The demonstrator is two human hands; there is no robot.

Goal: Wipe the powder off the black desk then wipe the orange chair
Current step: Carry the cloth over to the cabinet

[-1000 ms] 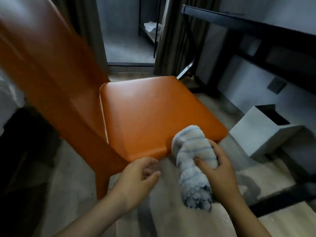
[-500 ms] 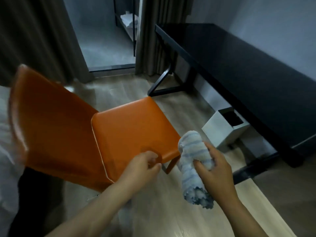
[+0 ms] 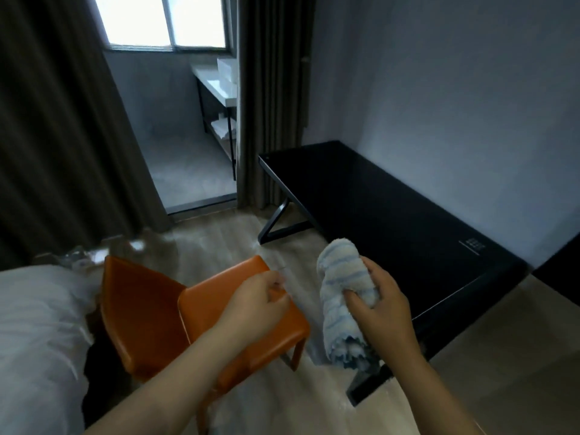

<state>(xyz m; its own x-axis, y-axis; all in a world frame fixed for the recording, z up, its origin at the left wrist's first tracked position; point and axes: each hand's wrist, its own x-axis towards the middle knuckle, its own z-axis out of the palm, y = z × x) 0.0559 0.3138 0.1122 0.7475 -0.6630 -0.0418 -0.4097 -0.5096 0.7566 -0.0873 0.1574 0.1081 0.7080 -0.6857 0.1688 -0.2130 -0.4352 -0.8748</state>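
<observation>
A dim room is seen from above, through a head-worn camera. The far left is filled by a dark curtain, and a second, narrower curtain is hung at the far centre. A pale wall is seen on the right.

The black desk is set along that wall and runs from the far centre to the near right. Its glossy top is carried on angled black legs. White bedding is seen at the near left. A light wooden floor is laid between bed and desk.

The orange chair is placed on the floor just beside the bed, well apart from the desk, with its backrest towards the bed. A bright window is seen at the far top, between the curtains. Below it a dark-framed side table with a white top is set against the right curtain.

A blue and white striped cloth is held rolled and upright in the air, between chair and desk. It is gripped round its middle by the right hand, with the fingers and thumb wrapped about it. The left hand is held over the right edge of the chair seat, with its fingers curled. Whether that edge is gripped cannot be told because of blur.

A small white marking is printed on the right part of the desk top. Something clear and shiny is seen on the floor beyond the chair, too blurred to be identified.
</observation>
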